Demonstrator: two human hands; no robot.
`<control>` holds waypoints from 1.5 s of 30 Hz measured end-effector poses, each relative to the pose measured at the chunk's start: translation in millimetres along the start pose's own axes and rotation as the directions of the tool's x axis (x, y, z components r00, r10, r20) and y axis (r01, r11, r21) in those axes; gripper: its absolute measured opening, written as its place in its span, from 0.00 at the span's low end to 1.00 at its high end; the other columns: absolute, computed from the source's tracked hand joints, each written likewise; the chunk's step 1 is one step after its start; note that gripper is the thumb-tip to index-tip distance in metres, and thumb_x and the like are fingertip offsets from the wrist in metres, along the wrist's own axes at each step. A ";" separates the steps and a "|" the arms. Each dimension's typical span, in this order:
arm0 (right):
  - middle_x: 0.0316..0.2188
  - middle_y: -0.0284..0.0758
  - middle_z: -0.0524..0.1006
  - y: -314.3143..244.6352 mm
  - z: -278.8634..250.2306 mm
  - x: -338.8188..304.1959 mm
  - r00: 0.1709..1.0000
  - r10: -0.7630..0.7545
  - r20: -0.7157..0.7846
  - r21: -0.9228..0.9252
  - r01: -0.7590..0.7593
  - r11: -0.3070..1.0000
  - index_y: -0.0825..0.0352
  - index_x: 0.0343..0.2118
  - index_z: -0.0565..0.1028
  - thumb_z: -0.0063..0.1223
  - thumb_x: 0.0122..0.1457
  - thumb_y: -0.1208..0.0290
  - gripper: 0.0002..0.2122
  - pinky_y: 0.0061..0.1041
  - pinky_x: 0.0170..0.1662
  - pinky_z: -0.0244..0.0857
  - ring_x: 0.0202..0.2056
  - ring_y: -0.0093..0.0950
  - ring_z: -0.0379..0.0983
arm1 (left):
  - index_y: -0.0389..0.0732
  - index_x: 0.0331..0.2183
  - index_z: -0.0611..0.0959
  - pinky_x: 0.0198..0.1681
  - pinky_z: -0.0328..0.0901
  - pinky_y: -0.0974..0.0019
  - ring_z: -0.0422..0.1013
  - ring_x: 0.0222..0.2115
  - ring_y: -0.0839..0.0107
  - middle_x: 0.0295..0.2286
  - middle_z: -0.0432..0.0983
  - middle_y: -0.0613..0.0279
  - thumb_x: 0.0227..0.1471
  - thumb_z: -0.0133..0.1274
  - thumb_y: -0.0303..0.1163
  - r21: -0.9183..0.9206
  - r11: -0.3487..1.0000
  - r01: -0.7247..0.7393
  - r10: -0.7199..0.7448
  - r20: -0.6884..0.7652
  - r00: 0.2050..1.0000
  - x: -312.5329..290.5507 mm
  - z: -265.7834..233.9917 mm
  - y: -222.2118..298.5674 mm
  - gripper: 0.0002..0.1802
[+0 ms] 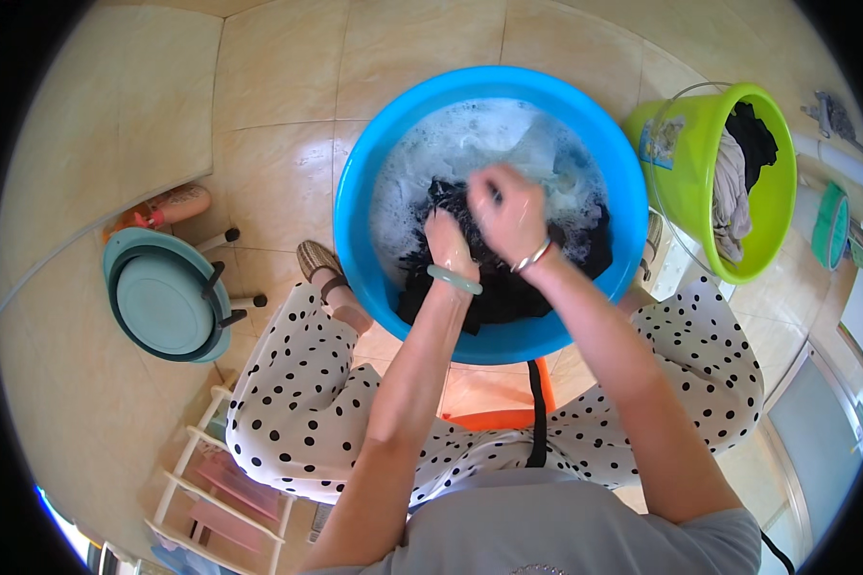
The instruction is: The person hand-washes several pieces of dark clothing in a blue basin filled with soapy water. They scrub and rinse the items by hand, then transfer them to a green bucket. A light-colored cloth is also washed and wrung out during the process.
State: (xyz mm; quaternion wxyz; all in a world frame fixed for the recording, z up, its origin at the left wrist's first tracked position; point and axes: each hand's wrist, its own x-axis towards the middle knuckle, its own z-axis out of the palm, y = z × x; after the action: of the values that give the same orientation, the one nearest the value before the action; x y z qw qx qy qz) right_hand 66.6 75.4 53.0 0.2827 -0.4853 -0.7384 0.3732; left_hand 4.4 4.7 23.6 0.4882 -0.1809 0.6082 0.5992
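Between my knees stands a round blue basin [357, 158] with sudsy water [422, 153] in it. A wet black cloth garment [508, 299] lies bunched in the near half, partly lifted between my hands. My left hand [448, 241], with a pale green bangle at its wrist, is closed on a fold of it. Just to the right, my right hand [510, 213] is curled into a fist over the same bunch; something dark shows inside the curled fingers. It wears a silver bangle and a dark band. Whitish fabric [542, 144] seems to float in the suds behind.
A lime-green bucket [657, 172] holding grey and black clothes stands right of the basin. Left are a grey-green folding basin [168, 305] and a white rack [192, 479]. An orange stool [489, 419] is below me. A pale panelled door [820, 431] is at right.
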 end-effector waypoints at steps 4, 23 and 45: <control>0.24 0.40 0.75 73.6 -13.1 3.4 0.997 0.049 -0.056 -0.225 -0.061 0.972 0.66 0.23 0.73 0.52 0.54 0.68 0.08 0.36 0.29 0.67 0.27 0.42 0.73 | 0.37 0.32 0.83 0.39 0.61 0.73 0.64 0.33 0.81 0.28 0.73 0.67 0.54 0.54 0.37 0.246 0.946 -0.210 0.200 0.064 0.978 -6.2 15.6 26.8 0.12; 0.47 0.43 0.71 159.2 57.3 -6.6 0.614 0.359 0.703 -0.608 0.257 0.751 0.58 0.49 0.71 0.47 0.52 0.69 0.19 0.44 0.53 0.57 0.50 0.39 0.65 | 0.45 0.61 0.56 0.56 0.57 0.47 0.59 0.57 0.56 0.55 0.62 0.51 0.53 0.45 0.30 0.500 -0.618 -0.607 -0.582 0.230 0.780 145.1 -32.9 -31.8 0.34; 0.26 0.32 0.67 -101.3 -99.4 -64.7 0.988 -0.104 0.115 0.457 0.040 0.888 0.67 0.23 0.67 0.46 0.35 0.87 0.10 0.22 0.43 0.59 0.32 0.28 0.65 | 0.40 0.41 0.77 0.45 0.68 0.58 0.73 0.38 0.62 0.36 0.77 0.56 0.58 0.42 0.51 -0.220 0.836 0.502 -0.193 0.739 0.645 -36.1 -9.7 36.3 0.23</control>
State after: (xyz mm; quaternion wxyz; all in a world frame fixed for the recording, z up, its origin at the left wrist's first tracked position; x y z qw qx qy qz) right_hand 116.8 17.5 188.9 0.3507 -0.3515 -0.6661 0.5566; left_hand -11.9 -9.4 71.1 0.7380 -0.1575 0.1952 0.6265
